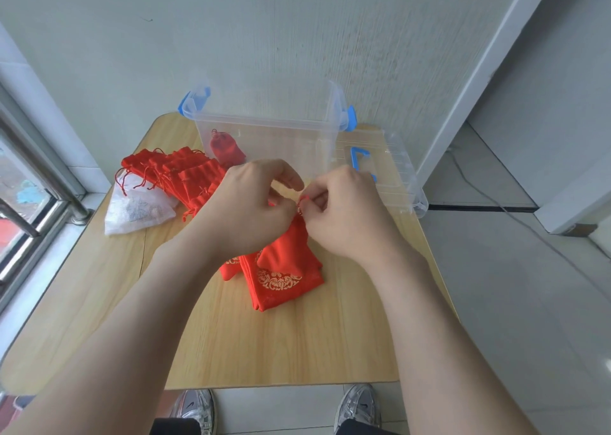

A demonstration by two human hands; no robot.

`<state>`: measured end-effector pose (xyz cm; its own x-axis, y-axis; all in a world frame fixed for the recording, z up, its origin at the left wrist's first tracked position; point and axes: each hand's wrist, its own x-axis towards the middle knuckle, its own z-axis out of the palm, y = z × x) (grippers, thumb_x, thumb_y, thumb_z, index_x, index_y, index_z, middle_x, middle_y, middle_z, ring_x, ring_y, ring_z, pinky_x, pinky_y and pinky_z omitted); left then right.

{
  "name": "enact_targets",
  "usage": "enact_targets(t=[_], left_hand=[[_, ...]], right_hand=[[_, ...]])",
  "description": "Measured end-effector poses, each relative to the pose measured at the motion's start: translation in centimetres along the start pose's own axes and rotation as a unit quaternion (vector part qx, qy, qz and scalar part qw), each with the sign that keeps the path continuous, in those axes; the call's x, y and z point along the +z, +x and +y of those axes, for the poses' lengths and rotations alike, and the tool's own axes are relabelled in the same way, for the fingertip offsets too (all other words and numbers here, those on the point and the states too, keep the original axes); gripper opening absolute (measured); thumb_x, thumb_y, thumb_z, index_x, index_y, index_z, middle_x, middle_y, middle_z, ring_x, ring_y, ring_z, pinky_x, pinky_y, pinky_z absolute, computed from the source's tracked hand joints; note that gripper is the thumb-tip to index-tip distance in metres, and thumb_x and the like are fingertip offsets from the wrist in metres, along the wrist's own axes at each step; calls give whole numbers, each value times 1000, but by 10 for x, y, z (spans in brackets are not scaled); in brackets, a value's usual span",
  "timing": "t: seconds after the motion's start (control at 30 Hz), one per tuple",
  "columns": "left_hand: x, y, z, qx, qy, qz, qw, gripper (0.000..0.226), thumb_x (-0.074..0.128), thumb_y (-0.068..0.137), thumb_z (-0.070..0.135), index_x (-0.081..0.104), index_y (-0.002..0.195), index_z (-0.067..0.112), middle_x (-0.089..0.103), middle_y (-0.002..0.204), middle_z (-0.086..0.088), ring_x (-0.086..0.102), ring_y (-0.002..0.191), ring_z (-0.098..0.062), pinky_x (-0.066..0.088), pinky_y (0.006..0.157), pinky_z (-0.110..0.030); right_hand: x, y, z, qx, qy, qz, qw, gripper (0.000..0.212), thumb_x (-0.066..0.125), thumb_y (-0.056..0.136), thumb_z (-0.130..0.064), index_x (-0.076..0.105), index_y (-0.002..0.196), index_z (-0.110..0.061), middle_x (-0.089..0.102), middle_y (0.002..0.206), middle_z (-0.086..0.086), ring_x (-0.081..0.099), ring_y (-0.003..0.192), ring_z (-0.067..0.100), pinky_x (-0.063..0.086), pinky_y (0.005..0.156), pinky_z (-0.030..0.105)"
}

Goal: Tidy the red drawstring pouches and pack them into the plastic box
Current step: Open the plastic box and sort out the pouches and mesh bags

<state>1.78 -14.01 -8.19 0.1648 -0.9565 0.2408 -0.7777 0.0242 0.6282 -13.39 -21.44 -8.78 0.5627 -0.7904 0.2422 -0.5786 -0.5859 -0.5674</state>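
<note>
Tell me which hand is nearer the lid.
Right. The right hand is just left of the lid; the left hand is farther left, beyond the right one. Both grip one pouch.

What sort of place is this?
Probably a plain room indoors: a small light wooden table stands by a pale textured wall, with a metal-framed window on the left and a grey tiled floor.

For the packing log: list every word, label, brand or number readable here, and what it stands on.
No text can be read as words or numbers.
Red pouches: gold ornament print, no letters made out.
White bag: grey print, too blurred to read.
Shoes: dark side mark, no lettering legible.
Plastic box and lid: no label seen.
</note>
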Motion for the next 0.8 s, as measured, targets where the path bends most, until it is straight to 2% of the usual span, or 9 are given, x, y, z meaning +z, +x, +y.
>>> enact_targets(t=[0.1,0.17,0.27,0.33,0.4,0.5,0.57,0.67,0.8], left_hand=[[-1,-1,-3,-15,-18,-21,1000,18,71,82,33,78,97,25,77,91,18,72,88,5,54,78,-10],[-1,-1,-8,-9,-9,-23,1000,7,76,89,30,80,92,27,78,87,18,72,86,7,53,79,-8],[0,0,-12,6,-7,-22,1000,9,74,94,23,83,93,25,78,85,17,72,85,8,51,79,-6],[0,0,-13,14,-2,-18,1000,11,73,95,19,83,93,24,78,84,17,71,84,8,48,77,-2],[0,1,-14,26,13,-17,999,13,71,96,18,82,92,24,77,83,17,71,85,5,46,75,-2],[3,1,-14,47,42,5,998,13,67,99,19,78,94,24,75,88,15,71,85,-4,50,78,-16],[4,1,-14,58,50,24,997,12,64,102,20,76,98,23,75,93,12,71,87,-10,52,80,-25],[4,2,-14,68,37,39,996,11,62,104,19,72,101,19,73,94,10,69,86,-9,47,77,-13],[2,1,-11,59,0,68,996,4,67,100,19,71,99,19,72,91,13,70,85,-3,54,79,-20]], right_hand=[[-5,0,0,30,24,13,999,14,72,85,-14,82,77,-19,74,66,-5,72,77,23,60,75,36],[-8,1,0,58,44,6,997,12,75,86,-15,84,80,-20,75,69,-7,72,73,10,59,73,26],[-13,1,0,96,76,-20,992,12,76,88,-16,85,82,-23,75,70,-11,69,71,2,51,59,9],[-15,1,1,119,95,-42,987,14,74,89,-17,83,79,-20,72,63,-11,66,63,3,49,54,14],[-16,2,2,143,104,-69,982,15,72,90,-16,81,79,-14,67,56,-8,63,60,8,52,58,24],[-17,2,4,172,167,-102,965,15,71,91,-15,78,89,-2,62,63,0,61,62,14,56,68,38],[-16,2,5,197,239,-114,944,15,72,94,-11,77,93,3,64,68,3,61,63,14,54,68,36],[-15,2,3,235,373,-123,889,8,69,97,-2,74,93,2,61,71,6,55,61,13,48,59,27],[-14,3,1,283,502,-122,808,17,63,99,3,72,85,-3,57,68,6,52,58,13,44,56,24]])
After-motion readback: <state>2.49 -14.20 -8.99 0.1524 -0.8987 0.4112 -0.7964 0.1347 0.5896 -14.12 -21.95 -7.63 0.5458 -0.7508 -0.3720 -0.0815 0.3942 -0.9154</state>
